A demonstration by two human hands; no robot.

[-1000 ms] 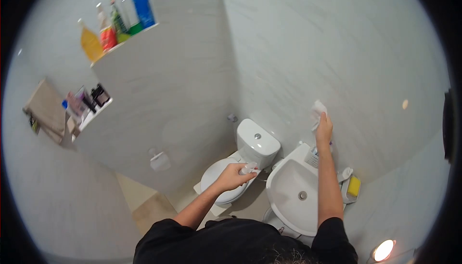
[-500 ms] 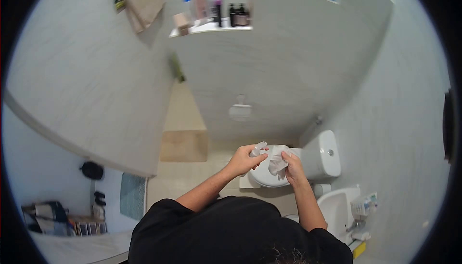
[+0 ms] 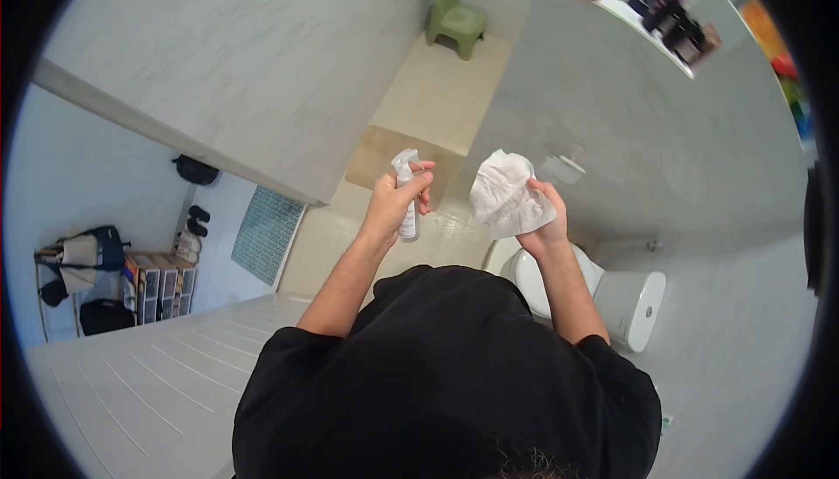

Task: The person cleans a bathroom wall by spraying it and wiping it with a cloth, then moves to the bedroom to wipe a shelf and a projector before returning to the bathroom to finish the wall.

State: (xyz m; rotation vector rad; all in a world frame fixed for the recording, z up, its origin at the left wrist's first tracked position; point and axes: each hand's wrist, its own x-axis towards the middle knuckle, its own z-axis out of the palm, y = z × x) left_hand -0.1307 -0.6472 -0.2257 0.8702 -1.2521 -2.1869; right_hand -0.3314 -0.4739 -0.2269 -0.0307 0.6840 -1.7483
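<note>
Spray bottle is gripped in the left hand, the thumb across its upper part and the nozzle showing above. Well apart from it, the right hand pinches a crumpled white wipe that spreads out on the side toward the left hand. Below the right hand and forearm is a white toilet; beyond the left hand lies a brown mat, and farther past both hands stands a green chair.
</note>
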